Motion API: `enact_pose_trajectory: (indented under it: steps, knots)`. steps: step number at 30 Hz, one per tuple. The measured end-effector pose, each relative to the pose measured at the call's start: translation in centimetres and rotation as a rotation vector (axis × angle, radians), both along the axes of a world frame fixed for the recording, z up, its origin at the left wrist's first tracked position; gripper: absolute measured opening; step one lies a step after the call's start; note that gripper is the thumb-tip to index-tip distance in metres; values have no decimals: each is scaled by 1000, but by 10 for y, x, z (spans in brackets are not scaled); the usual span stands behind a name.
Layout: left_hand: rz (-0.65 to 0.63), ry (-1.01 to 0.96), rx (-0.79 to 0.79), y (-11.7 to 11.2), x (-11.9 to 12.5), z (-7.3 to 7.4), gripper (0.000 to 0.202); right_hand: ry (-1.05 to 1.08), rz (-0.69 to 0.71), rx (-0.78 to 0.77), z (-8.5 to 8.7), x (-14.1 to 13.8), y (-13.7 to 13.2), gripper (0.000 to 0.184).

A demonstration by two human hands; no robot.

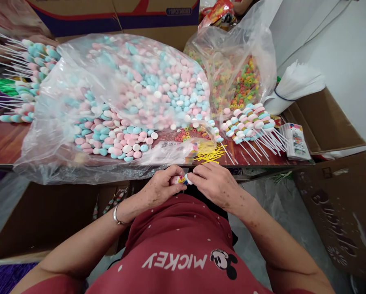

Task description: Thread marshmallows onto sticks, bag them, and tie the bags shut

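In front of my waist, my left hand (161,185) is closed on a small printed bag (179,179) with bright colours on it. My right hand (215,183) pinches a white and pale blue marshmallow (188,178) at the bag's right end. Whether a stick runs through it is hidden by the fingers. Just beyond my hands, at the table edge, lie a stack of flat printed bags (173,153) and a pile of yellow twist ties (211,152). Marshmallow skewers (250,122) on white sticks are heaped to the right of these.
A large clear bag of marshmallows (140,90) spreads over the table (5,143). Behind it on the right stands a bag of coloured rings (244,81). A white mug (276,102) holds white sticks. Cardboard boxes (332,204) flank me. More skewers (32,77) lie far left.
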State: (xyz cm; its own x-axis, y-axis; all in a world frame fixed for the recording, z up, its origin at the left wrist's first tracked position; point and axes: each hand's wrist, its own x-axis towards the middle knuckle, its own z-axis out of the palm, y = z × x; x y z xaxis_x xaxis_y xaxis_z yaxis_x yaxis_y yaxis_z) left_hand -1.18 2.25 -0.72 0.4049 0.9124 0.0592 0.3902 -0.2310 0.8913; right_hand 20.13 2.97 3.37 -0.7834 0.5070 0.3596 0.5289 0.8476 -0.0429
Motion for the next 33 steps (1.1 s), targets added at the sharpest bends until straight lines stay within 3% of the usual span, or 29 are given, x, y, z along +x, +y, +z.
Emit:
enact_pose_trajectory:
  steps: [3, 8, 11, 16, 20, 23, 29, 33]
  knots:
    - [73, -19, 13, -7, 5, -6, 15, 8, -41, -51, -4, -3, -1, 18]
    - [203, -35, 80, -16, 13, -12, 14, 48, -117, -1, -13, -11, -4, 24]
    - [198, -160, -63, -17, 14, -8, 22, 93, -118, 22, -14, -12, -3, 27]
    - [-47, -554, -644, -5, 1, 1, 35, 131, -16, -1, -10, -7, 0, 24]
    - [-369, -459, -841, 8, -11, 1, 33, 149, 102, -4, -9, -5, 5, 24]
    - [-377, -422, -803, 9, -8, 0, 31, 107, 113, -9, -10, -6, 9, 26]
    - [-35, -366, -538, -4, 8, -8, 29, 108, -4, 27, -4, -11, 10, 24]
    - [122, -275, -347, -9, 14, -14, 27, 167, -62, 22, -3, -14, 4, 21]
